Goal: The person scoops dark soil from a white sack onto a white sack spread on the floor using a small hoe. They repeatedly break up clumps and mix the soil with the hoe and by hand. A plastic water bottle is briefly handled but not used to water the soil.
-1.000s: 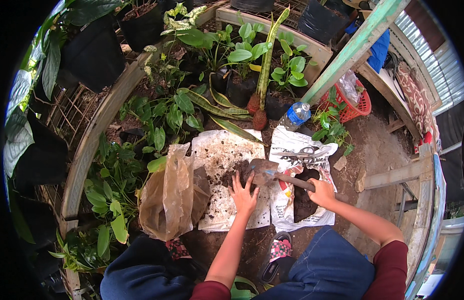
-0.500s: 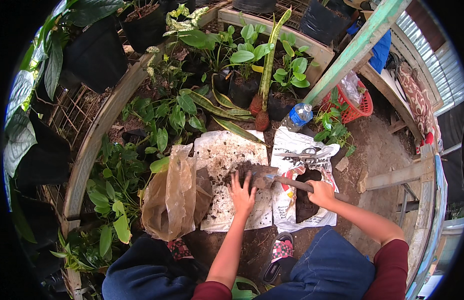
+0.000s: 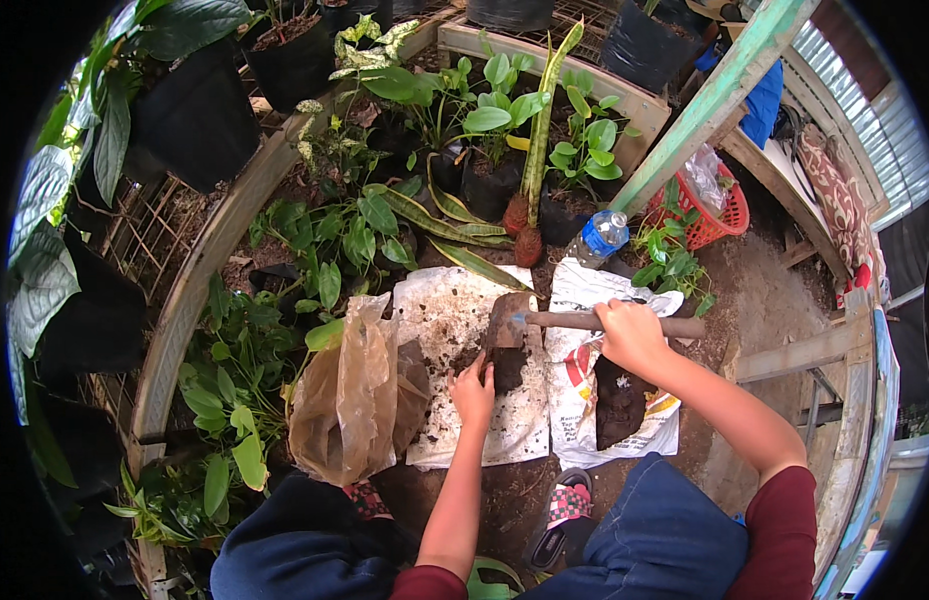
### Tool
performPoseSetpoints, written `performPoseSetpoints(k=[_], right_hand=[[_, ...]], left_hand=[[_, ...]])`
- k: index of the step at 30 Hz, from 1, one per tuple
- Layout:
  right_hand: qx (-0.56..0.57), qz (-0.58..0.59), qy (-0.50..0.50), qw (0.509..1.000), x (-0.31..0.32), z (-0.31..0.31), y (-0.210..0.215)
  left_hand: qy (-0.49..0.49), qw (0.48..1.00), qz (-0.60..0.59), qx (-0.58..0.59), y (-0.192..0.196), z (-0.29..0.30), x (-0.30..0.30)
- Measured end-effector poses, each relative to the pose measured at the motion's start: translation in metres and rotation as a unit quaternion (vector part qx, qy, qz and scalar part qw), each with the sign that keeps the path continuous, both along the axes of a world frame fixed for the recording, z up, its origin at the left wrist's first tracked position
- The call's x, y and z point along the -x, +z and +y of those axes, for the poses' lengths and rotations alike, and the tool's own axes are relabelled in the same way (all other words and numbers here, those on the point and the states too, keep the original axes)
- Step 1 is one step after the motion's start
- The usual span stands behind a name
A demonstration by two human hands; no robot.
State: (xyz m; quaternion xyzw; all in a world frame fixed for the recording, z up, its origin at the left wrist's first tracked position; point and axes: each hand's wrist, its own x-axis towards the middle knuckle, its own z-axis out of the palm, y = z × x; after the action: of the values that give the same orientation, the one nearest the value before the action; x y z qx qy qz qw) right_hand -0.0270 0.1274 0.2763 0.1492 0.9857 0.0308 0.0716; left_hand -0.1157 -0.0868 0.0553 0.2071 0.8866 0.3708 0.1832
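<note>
My right hand (image 3: 630, 335) is closed round the wooden handle of a small shovel (image 3: 557, 320). The rusty metal blade is tilted over dark soil (image 3: 509, 372) on a flat white sack (image 3: 525, 440). My left hand (image 3: 472, 391) holds nothing; its fingers are loosely apart at the soil's left edge, just below the blade. Right of the sack lies a printed white bag (image 3: 575, 435), torn open, with dark soil (image 3: 619, 405) showing inside. A crumpled brown plastic bag (image 3: 345, 410) stands left of the flat sack.
Beyond the sacks lie uprooted snake plants (image 3: 528, 235) and a water bottle with a blue label (image 3: 600, 238). Leafy plants (image 3: 360, 235) crowd the left and back. A red basket (image 3: 720, 225) stands behind a slanted wooden post (image 3: 710, 110). A wooden frame (image 3: 800, 352) is at right.
The shovel blade has moved up and left, turning steeper, with soil now below it. My right hand has risen. My left hand has shifted slightly down, its fingers less spread.
</note>
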Motion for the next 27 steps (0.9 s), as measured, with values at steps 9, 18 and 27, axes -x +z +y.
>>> performPoseSetpoints(k=[9, 18, 27], right_hand=[[-0.118, -0.064, 0.079, 0.988, 0.103, -0.053, -0.015], [-0.099, 0.034, 0.147, 0.984, 0.134, -0.087, 0.069], [0.345, 0.303, -0.262, 0.849, 0.048, 0.053, -0.102]], left_hand=[[0.058, 0.990, 0.114, -0.066, 0.007, 0.015, -0.001], [0.108, 0.923, 0.109, -0.353, 0.120, 0.061, 0.057], [0.028, 0.907, -0.040, -0.418, 0.145, 0.089, 0.107]])
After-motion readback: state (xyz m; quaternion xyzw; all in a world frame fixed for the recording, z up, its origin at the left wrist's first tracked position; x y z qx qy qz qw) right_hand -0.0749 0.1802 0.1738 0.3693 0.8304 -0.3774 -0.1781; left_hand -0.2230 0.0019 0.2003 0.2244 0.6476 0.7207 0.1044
